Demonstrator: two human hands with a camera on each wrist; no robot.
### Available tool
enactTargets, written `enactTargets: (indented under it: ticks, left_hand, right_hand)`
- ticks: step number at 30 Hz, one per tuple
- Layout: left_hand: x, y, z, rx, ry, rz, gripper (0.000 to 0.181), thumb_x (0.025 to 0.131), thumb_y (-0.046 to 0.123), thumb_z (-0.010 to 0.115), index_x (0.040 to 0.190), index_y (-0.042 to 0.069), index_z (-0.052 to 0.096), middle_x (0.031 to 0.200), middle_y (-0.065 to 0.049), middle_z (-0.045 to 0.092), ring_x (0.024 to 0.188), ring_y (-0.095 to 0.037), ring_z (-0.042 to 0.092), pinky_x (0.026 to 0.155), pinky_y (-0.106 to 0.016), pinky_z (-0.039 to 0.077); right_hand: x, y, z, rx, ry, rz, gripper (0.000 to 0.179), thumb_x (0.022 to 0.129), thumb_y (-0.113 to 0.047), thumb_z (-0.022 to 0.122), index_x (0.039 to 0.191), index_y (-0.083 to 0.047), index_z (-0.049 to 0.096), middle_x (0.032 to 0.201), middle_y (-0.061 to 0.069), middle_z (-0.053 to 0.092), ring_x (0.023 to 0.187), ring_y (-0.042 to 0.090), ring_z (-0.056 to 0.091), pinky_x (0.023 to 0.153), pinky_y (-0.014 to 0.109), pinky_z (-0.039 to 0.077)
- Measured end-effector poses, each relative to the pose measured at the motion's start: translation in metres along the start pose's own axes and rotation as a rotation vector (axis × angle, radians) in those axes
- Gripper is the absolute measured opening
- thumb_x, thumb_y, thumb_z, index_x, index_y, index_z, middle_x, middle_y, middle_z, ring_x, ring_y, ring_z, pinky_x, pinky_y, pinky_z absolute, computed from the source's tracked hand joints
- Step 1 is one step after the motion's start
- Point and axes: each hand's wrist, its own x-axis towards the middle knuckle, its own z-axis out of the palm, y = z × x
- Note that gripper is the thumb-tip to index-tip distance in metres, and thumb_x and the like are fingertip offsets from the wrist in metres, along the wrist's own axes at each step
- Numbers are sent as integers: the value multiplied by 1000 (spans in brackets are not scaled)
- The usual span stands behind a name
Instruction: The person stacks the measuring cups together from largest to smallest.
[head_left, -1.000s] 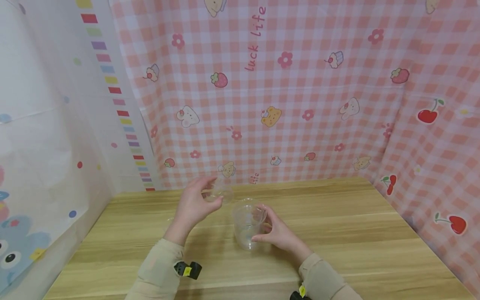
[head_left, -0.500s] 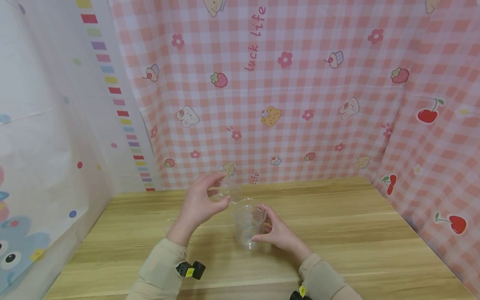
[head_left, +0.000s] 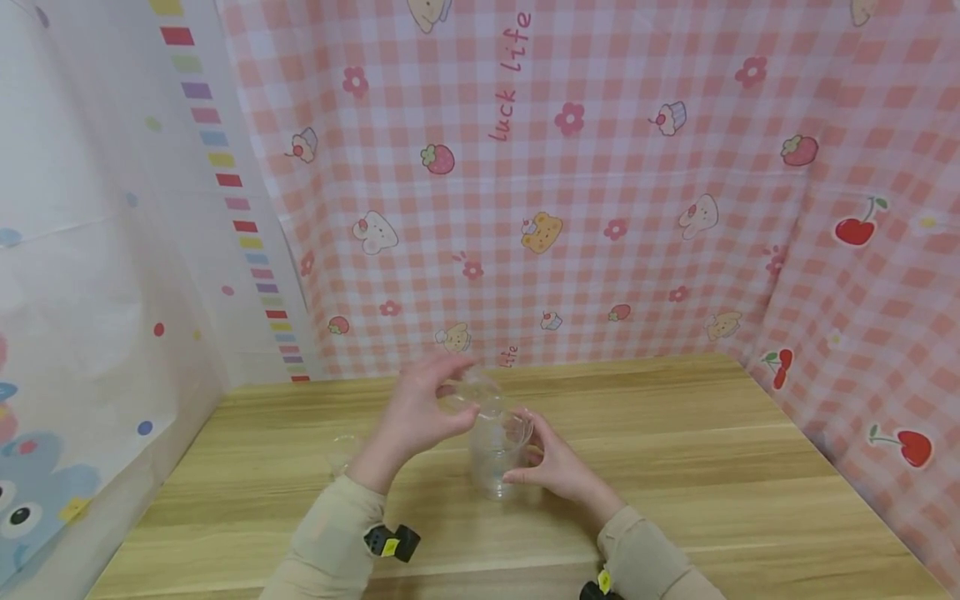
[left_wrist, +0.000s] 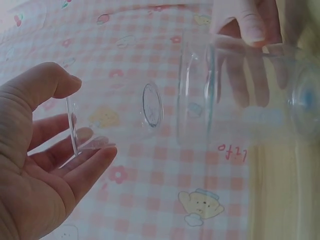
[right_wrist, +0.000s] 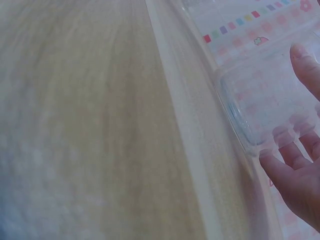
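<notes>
My left hand (head_left: 420,408) pinches a small clear plastic cup (left_wrist: 117,107) by its rim, thumb on one side and fingers on the other. The cup's base points toward the mouth of a larger clear plastic cup (head_left: 491,471), close above it in the head view. That larger cup stands upright on the table, and more than one rim line shows near its top in the left wrist view. Around its side curls my right hand (head_left: 555,462), thumb toward me and fingers behind, seen through the plastic. Another clear cup (head_left: 343,448) stands beside my left wrist, partly hidden.
The wooden table (head_left: 675,467) ends at the back against a pink checked cloth (head_left: 637,192). A white cloth with coloured dots (head_left: 82,208) hangs on the left, and more pink cloth with cherries (head_left: 885,333) on the right.
My left hand has moved right with the small cup, bringing it over the larger cup's mouth. The cup by my left wrist shows more now. My right hand has stayed still.
</notes>
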Motion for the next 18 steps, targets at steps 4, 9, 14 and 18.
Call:
enactTargets:
  ticks: [4,9,14,18]
  left_hand:
    - [-1,0,5,31,-26,5,58,73,6,82,127,2,63,124,-12,62,105,-26,62,85,-32,57]
    - [0,0,10,59,-64,15,58,74,9,82,129,3,63,126,-10,61,103,-26,63,84,-32,57]
    - [0,1,13,74,-89,36,59,74,12,82,129,3,63,122,-10,62,101,-26,63,83,-35,57]
    - [0,0,16,77,-114,42,58,73,10,82,126,1,63,119,-11,63,99,-26,63,83,-37,57]
  right_hand:
    - [0,1,0,12,-6,-4,89,80,-6,82,151,-6,28,149,23,38,136,41,39,109,53,36]
    - [0,-1,0,22,-7,-9,88,80,-6,82,150,-6,28,150,20,37,137,41,38,110,52,36]
    - [0,-1,0,21,-4,-6,91,79,-7,83,150,-4,26,150,20,36,136,41,38,110,51,37]
    - [-1,0,0,27,-7,-6,93,79,-6,83,151,-3,24,152,20,34,137,41,37,110,50,36]
